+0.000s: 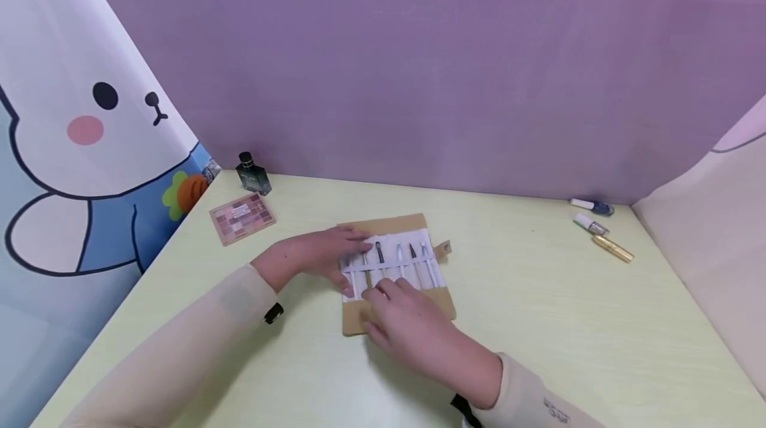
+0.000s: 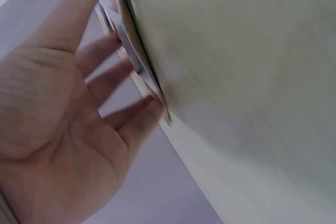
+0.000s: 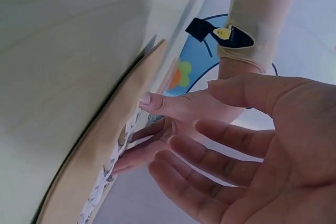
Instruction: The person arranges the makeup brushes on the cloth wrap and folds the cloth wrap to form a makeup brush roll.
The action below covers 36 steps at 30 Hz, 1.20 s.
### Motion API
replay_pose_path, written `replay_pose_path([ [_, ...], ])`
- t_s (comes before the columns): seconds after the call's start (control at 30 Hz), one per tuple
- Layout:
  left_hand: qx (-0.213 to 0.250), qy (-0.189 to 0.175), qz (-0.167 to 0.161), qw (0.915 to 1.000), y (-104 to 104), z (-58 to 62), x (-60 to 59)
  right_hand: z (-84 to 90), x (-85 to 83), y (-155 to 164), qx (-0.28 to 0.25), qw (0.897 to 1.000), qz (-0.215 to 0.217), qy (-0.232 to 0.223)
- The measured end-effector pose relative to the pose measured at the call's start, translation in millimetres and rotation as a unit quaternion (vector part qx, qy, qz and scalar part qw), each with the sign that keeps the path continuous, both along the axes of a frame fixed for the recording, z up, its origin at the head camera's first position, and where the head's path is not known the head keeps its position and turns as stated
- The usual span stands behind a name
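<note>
A tan brush case [image 1: 397, 222] with a white lining lies opened flat on the table. Several slim brushes [image 1: 413, 250] sit in a row under its white elastic band, one of them with an olive-gold handle [image 1: 368, 278]. My left hand [image 1: 326, 252] rests with spread fingers on the case's left side; in the left wrist view its fingertips touch the case edge [image 2: 137, 43]. Over the lower flap, my right hand [image 1: 409, 321] has its fingertips close to the olive-gold handle. Its fingers are loosely bent in the right wrist view, with nothing visible between them.
At the back left stand a dark glass bottle [image 1: 254, 177] and a flat pink palette [image 1: 243, 218]. Toward the back right lie two small white-capped bottles [image 1: 591, 223] and a gold tube [image 1: 613, 248]. A purple curtain [image 1: 419, 82] hangs behind the table.
</note>
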<state>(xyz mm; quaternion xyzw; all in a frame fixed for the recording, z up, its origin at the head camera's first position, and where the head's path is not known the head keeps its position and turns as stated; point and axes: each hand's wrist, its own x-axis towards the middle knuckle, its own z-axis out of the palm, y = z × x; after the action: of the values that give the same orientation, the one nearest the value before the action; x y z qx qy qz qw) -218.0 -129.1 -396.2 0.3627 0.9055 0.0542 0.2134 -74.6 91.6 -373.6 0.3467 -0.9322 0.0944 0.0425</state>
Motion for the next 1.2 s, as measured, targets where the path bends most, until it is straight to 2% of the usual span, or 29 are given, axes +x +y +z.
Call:
replay_pose_path([
  [0.13,-0.009,0.006,0.042,0.9991,10,0.0,7.3,-1.5,3.1,5,0.003,1.0,0.0,0.025],
  [0.27,-0.011,0.007,0.085,0.9963,19,0.4,15.5,-7.7,4.7,9,0.031,0.998,0.001,0.048],
  [0.43,-0.009,0.015,0.12,0.9927,27,0.3,24.5,-18.4,6.7,15,0.065,0.997,-0.004,0.038],
  [0.6,-0.017,0.036,0.126,0.9913,30,0.2,30.7,-27.5,5.8,18,0.067,0.997,-0.003,0.035],
  [0.87,-0.029,0.045,0.13,0.9901,32,1.0,34.6,-32.9,0.1,19,0.052,0.996,0.017,0.069],
  [1.2,-0.039,0.059,0.131,0.9888,33,5.8,38.6,-29.9,-7.3,10,0.06,0.998,0.006,0.035],
])
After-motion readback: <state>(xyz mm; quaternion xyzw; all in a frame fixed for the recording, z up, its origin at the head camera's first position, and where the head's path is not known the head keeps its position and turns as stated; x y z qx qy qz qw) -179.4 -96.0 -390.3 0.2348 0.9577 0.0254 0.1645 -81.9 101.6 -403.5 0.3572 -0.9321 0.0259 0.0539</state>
